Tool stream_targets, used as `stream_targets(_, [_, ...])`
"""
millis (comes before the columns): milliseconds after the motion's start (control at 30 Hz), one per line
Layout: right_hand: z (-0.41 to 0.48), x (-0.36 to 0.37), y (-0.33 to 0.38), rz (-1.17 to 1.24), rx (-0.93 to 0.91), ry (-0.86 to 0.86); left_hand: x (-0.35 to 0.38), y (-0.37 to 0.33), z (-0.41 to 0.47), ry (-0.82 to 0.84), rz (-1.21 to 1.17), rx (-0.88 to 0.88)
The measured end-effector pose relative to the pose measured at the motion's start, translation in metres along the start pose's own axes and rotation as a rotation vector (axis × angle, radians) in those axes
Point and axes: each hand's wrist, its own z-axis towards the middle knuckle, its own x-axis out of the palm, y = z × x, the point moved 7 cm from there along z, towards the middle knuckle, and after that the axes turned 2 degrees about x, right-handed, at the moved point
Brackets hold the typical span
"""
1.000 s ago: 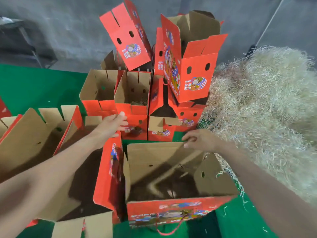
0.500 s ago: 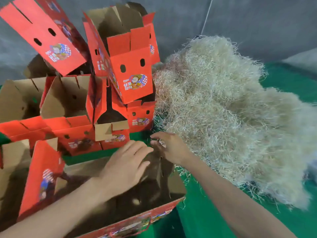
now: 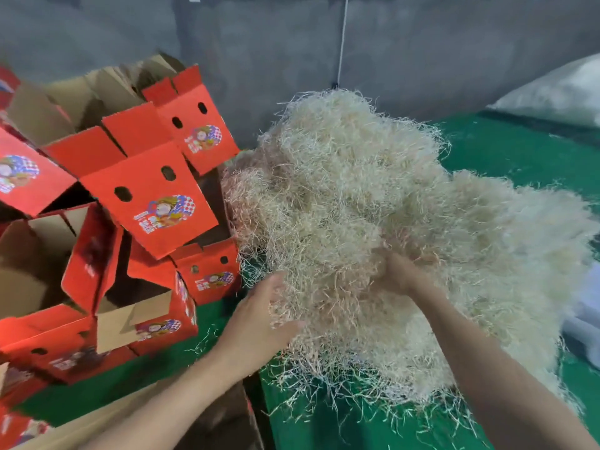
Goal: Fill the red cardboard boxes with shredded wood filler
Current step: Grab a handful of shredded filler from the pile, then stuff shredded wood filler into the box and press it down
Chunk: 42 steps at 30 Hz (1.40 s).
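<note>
Head view: my left hand (image 3: pixel 259 326) is spread wide, palm and thumb pressed to the flank of the shredded wood filler (image 3: pixel 373 206). My right hand (image 3: pixel 402 274), at two o'clock of the left, has its fingers curled into the strands, gripping a clump (fingertips buried, so I can't tell how much). The pile lies on the green surface (image 3: pixel 519 151). Red cardboard boxes (image 3: pixel 152 196) are stacked at ten o'clock; an open box (image 3: pixel 207 417) sits at six. I judge this the gathering step. Next calls for lifting an armful free and swinging it over that box.
</note>
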Motion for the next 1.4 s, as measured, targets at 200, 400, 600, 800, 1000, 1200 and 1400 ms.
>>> stream_targets(200, [-0.003,-0.049,0.079,0.706,-0.195,-0.217,0.026,-0.025,0.073,0.061,-0.134,-0.123])
stream_targets(400, [-0.013,-0.046,0.108,0.917,-0.346,0.286,0.033,-0.005,0.127,-0.175,-0.512,-0.353])
stream_targets(600, [0.012,-0.057,0.015,-0.18,-0.29,0.295,-0.005,0.035,0.136,-0.293,-0.531,-0.46])
stream_targets(800, [0.022,-0.05,0.034,0.26,-0.244,0.018,-0.025,0.034,0.139,-0.354,-0.887,-0.407])
stream_targets(1000, [-0.006,-0.029,0.149,0.661,-0.467,0.036,0.016,-0.001,0.124,0.104,-1.051,-0.398])
stream_targets(1200, [-0.015,-0.033,0.154,0.476,-0.58,0.275,-0.01,0.026,0.123,-0.209,-0.968,-0.576])
stream_targets(1400, [0.025,-0.032,0.071,-0.281,-0.416,0.138,-0.035,0.027,0.116,-0.334,-0.909,-0.565])
